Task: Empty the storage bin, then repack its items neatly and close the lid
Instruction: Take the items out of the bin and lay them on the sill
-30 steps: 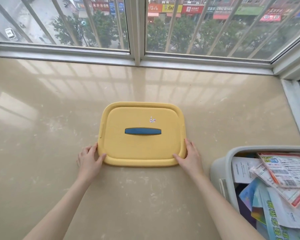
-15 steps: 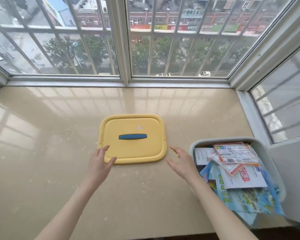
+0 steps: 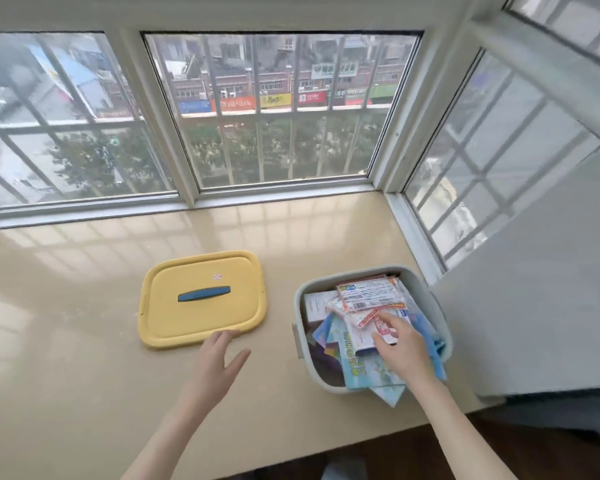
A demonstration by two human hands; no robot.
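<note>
Storage bin [image 3: 299, 306] sits uncovered, my right hand [image 3: 400, 344] resting with relaxed fingers on its top packets [image 3: 368, 294]. My left hand [image 3: 219, 362], fingers wide, is at the near edge of the yellow lid [image 3: 201, 318].

Single head view — looks forward-down, near sill [image 3: 84, 358].

Yellow lid [image 3: 201, 299] — blue handle [image 3: 204, 294] — beside grey bin [image 3: 300, 320].
</note>
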